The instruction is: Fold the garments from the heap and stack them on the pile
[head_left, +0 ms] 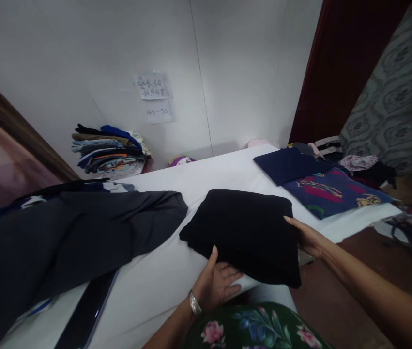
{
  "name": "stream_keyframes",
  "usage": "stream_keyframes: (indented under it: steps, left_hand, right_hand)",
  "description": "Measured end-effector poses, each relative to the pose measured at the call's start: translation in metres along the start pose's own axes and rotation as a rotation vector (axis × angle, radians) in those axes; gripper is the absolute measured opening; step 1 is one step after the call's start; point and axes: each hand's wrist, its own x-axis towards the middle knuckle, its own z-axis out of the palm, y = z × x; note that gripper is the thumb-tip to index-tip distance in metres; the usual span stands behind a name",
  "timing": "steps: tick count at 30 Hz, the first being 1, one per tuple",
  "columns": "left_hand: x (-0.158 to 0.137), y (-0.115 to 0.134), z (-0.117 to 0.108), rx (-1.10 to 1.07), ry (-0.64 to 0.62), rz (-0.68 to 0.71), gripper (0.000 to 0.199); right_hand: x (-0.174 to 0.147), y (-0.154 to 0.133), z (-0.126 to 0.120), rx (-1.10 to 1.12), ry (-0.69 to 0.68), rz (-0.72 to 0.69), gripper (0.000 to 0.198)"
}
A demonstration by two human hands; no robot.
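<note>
Cloth (242,232), black and folded, likely wants level support: right hand (307,238) pinches its three o'clock edge; left hand (218,283) lies loosely spread at seven o'clock

Above the far edge of your white-covered table (198,180), you can read two sheets on the wall (242,72) — the lower sheet (160,118) says "45-50"; the upper sheet (155,96) bears handwritten Chinese, apparently "叠长袖" over "秋冬外套", slightly blurred.

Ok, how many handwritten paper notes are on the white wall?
2: the upper note, with two lines of writing, and the lower note, reading 45-50, directly below it. None seems hidden.
</note>
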Motion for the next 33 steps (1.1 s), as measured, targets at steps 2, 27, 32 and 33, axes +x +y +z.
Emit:
stream_keyframes:
  steps: [2,27,32,33]
  left_hand:
    - [-0.001,0.003,0.009,-0.015,-0.023,0.077,0.089]
    - [-0.026,0.034,0.021,-0.099,0.385,0.434,0.014]
    - [-0.046,0.059,0.018,-0.060,0.416,0.466,0.015]
    - [-0.051,0.064,0.019,-0.060,0.421,0.453,0.016]
  right_hand:
    - [-0.010,0.002,0.007,0.012,0.009,-0.025,0.037]
    - [0.050,-0.039,0.024,-0.128,-0.304,0.114,0.082]
    - [0.085,-0.031,0.062,-0.240,-0.263,0.077,0.080]
    - [0.088,-0.029,0.066,-0.253,-0.261,0.071,0.078]
